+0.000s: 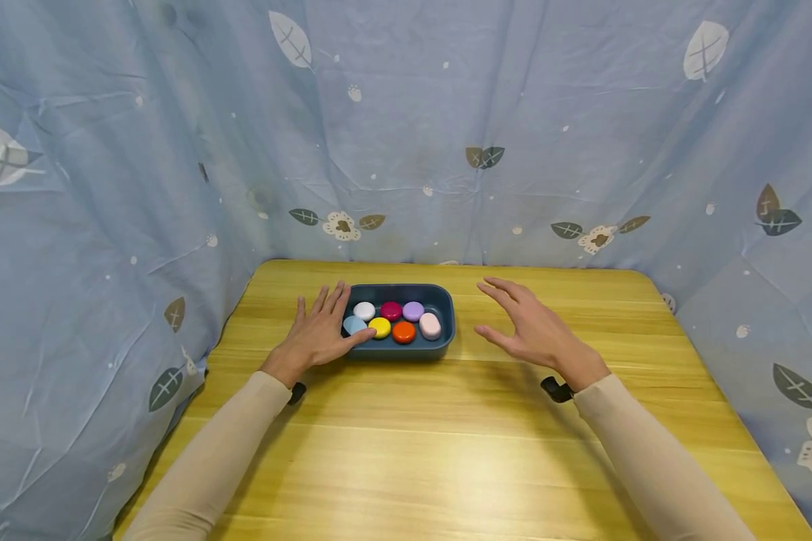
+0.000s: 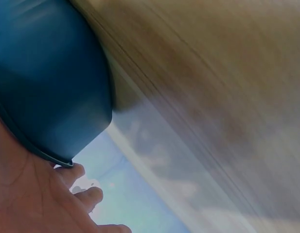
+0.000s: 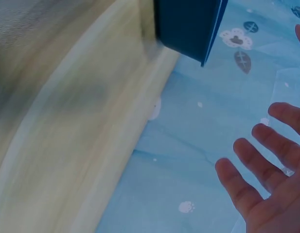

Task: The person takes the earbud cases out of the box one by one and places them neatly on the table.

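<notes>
A dark blue rectangular box (image 1: 399, 353) stands on the wooden table, and several glossy rounded pieces lie in it. They are white (image 1: 364, 311), dark red (image 1: 391, 311), lilac (image 1: 413, 311), light blue (image 1: 355, 324), yellow (image 1: 380, 327), orange (image 1: 404, 332) and pale pink (image 1: 430, 326). My left hand (image 1: 318, 334) is at the box's left end, fingers straight, thumb reaching over the rim beside the yellow piece. In the left wrist view, the palm lies along the box's rim (image 2: 30, 145). To the right of the box, my right hand (image 1: 531, 327) hovers apart from it, fingers spread, holding nothing.
The wooden table (image 1: 406, 451) extends toward me and to both sides of the box. A blue curtain (image 1: 406, 113) with leaf and flower prints hangs behind the table and along its left and right sides. Dark wrist straps show near both sleeves.
</notes>
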`<state>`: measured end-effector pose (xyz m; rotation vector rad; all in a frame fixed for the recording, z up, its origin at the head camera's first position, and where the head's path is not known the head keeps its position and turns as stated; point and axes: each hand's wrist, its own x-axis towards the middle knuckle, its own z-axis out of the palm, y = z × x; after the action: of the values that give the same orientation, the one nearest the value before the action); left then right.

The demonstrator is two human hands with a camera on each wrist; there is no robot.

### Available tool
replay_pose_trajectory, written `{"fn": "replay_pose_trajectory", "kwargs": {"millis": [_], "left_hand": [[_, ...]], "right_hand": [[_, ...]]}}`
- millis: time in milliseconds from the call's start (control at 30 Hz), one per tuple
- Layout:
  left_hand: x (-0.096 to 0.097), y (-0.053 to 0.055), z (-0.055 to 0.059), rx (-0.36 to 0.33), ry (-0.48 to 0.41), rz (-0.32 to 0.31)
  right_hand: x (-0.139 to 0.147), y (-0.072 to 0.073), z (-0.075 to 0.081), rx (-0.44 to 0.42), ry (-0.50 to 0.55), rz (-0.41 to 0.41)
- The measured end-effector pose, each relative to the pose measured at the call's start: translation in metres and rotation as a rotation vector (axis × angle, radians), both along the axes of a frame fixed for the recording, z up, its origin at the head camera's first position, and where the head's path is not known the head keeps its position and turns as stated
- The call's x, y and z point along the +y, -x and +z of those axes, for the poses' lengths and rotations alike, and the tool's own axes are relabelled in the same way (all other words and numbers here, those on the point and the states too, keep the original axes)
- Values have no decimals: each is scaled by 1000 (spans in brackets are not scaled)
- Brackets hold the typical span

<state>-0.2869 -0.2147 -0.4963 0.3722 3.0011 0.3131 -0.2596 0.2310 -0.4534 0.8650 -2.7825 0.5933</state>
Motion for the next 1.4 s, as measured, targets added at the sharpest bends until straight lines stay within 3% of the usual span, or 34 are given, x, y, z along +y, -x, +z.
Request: {"fn": "replay_pose_trajectory", "kwargs": {"millis": [300,667,1100,1400], "left_hand": [[0,1,0,4,10,-4],[1,0,0,8,13,10],[1,-2,1,12,3,8],[1,0,-1,9,15,2]], "right_hand": [[-9,15,4,-70,97,82],[-27,34,8,-121,123,149],[-51,55,13,-214,106,230],[-61,65,15,-246,14,238]]}}
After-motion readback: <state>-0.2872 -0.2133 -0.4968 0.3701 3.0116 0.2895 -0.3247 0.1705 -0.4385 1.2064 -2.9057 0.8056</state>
